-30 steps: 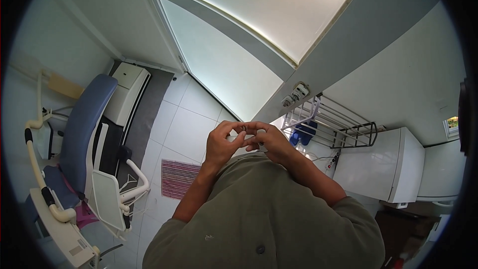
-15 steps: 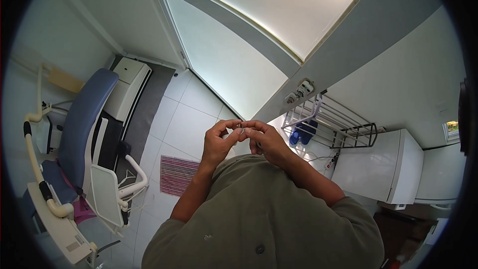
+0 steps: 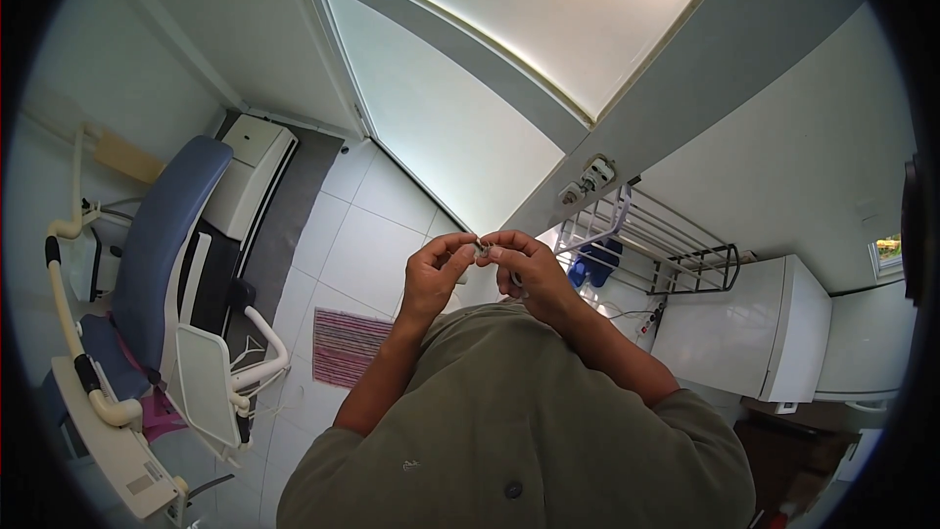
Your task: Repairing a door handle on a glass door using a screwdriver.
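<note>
My left hand (image 3: 433,270) and my right hand (image 3: 529,272) meet in front of my chest, fingertips almost touching. Between their thumbs and index fingers is a small, greyish, shiny piece (image 3: 482,251), too tiny to name. Both hands are closed in a pinch around it. Something pale shows by the curled lower fingers of my right hand, but its kind is hidden.
A panelled door (image 3: 450,88) with a lock (image 3: 590,179) stands ahead. Left are a treadmill-like machine (image 3: 253,171) and a blue-padded seat (image 3: 176,235). A striped mat (image 3: 345,345) lies on tiles. Right are a metal rack (image 3: 685,245), blue slippers (image 3: 595,263) and a white cabinet (image 3: 729,333).
My fingertips have shifted slightly around the small piece, and my right hand has moved a touch to the right. Both hands still pinch it.
</note>
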A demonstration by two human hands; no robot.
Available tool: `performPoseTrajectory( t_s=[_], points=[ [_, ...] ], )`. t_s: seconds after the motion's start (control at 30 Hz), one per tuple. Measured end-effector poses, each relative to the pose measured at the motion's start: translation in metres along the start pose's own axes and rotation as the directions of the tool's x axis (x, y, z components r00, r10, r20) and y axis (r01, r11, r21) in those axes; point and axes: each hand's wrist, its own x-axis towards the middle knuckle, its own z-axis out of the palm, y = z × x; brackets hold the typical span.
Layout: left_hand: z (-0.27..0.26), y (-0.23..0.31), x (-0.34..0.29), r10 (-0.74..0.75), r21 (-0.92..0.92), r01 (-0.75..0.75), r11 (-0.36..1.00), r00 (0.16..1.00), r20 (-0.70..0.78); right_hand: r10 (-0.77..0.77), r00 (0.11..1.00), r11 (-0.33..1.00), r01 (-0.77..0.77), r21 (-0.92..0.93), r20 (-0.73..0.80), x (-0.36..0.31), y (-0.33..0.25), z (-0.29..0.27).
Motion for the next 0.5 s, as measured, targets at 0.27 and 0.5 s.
performPoseTrajectory(
  t_s=[0.27,0.5],
  points=[
    [-0.012,-0.006,0.007,-0.194,-0.182,0.183,0.966,0.98,-0.047,-0.014,0.999,1.0,0.014,-0.003,0.032,0.001,-0.001,-0.001],
    [-0.023,-0.03,0.013,-0.258,-0.468,0.263,0.844,0.963,0.075,-0.015,0.998,1.0,0.016,-0.013,0.061,0.002,0.0,0.0]
  ],
)
